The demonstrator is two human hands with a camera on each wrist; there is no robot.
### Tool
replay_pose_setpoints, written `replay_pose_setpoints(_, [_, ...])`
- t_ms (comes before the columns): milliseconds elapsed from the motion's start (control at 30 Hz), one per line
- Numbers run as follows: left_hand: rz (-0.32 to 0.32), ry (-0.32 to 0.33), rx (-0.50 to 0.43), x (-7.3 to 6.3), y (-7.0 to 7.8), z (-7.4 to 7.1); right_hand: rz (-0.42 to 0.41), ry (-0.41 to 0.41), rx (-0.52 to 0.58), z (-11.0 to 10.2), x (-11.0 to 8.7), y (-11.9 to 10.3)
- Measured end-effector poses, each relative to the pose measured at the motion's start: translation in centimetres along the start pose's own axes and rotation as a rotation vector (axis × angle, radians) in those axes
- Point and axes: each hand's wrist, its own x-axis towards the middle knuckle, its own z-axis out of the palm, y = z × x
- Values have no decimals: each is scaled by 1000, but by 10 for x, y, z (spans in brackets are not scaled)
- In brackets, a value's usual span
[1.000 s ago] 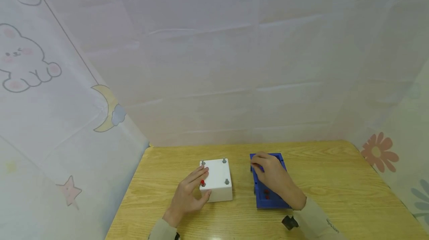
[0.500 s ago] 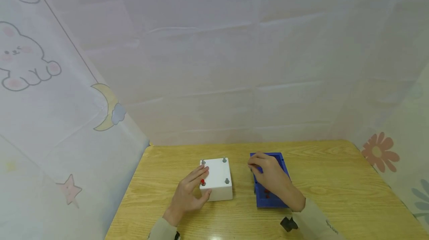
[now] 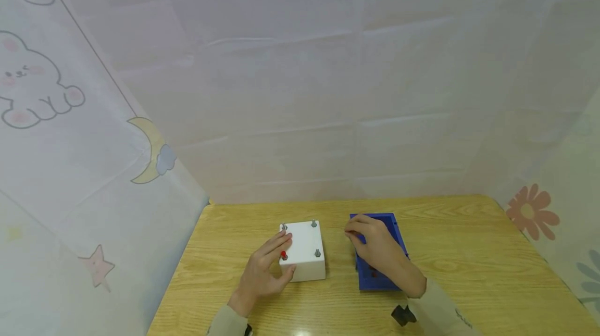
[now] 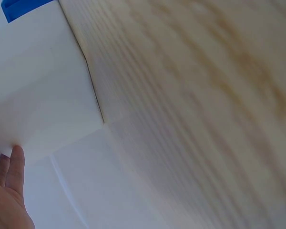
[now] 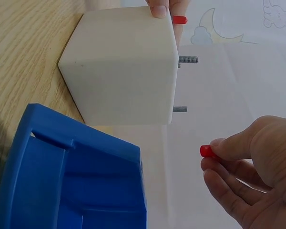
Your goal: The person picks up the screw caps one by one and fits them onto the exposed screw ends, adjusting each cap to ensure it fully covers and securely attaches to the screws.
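A white box [image 3: 300,269] has a threaded metal stud at each corner of its top. One stud, near left, carries a red cap [image 3: 283,254]. My left hand [image 3: 263,269] rests against the box with fairly straight fingers over the top and the thumb on the front face. My right hand [image 3: 377,242] pinches another small red cap [image 5: 207,151] between thumb and fingertips, as the right wrist view shows. This hand hangs over the left side of a blue tray [image 3: 375,287], where more red pieces [image 3: 373,274] lie, partly hidden by the forearm.
Box and tray stand side by side on a wooden table [image 3: 225,232], a narrow strip of wood between them. Printed cloth [image 3: 290,91] surrounds the table at the back and sides. A black band part [image 3: 404,315] hangs below the right sleeve.
My right hand has moved slightly left from over the tray, its fingertips now past the tray's left edge. The left hand and the box have stayed in place.
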Motion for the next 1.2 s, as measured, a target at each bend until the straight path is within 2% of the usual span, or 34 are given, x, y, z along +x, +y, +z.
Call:
replay_pose_setpoints(367, [23, 3, -1, 0, -2, 1, -33, 15, 18, 0, 2, -7])
replay_pose_setpoints(833, [-15, -14, 1, -2, 0, -1, -60, 22, 21, -2, 3, -16])
replay_pose_setpoints(1200, [-17, -15, 5, -2, -1, 0, -48, 20, 38, -3, 4, -20])
